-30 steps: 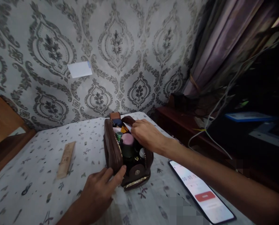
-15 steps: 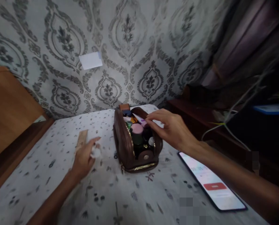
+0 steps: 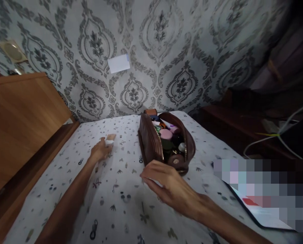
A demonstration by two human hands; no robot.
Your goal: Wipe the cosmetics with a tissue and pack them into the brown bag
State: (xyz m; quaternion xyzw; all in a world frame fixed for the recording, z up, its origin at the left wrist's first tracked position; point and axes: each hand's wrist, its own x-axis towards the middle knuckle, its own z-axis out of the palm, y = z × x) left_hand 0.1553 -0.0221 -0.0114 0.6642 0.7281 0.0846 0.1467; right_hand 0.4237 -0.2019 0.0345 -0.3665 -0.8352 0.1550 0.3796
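Note:
A brown bag [image 3: 148,137] stands unzipped on the white patterned cloth [image 3: 126,210]. Inside it lie a pink-lidded item [image 3: 165,134], a small white-capped item [image 3: 182,147] and other small things. My left hand [image 3: 100,151] is at the left, its fingers round a small whitish object [image 3: 109,143], close to a tan flat piece [image 3: 111,137] that it partly covers. In front of the bag's near end is my right hand [image 3: 164,179], palm down with fingers and thumb a little apart, holding nothing visible.
A phone [image 3: 270,217], partly blurred out, lies at the right. A wooden board [image 3: 21,125] borders the cloth at the left. Behind is a patterned wall [image 3: 159,64] with a white paper [image 3: 119,63]. White cables [image 3: 258,144] hang at the far right.
My right hand has left the bag's opening and come down to its near end. My left hand has moved forward over the tan piece. The view has turned left.

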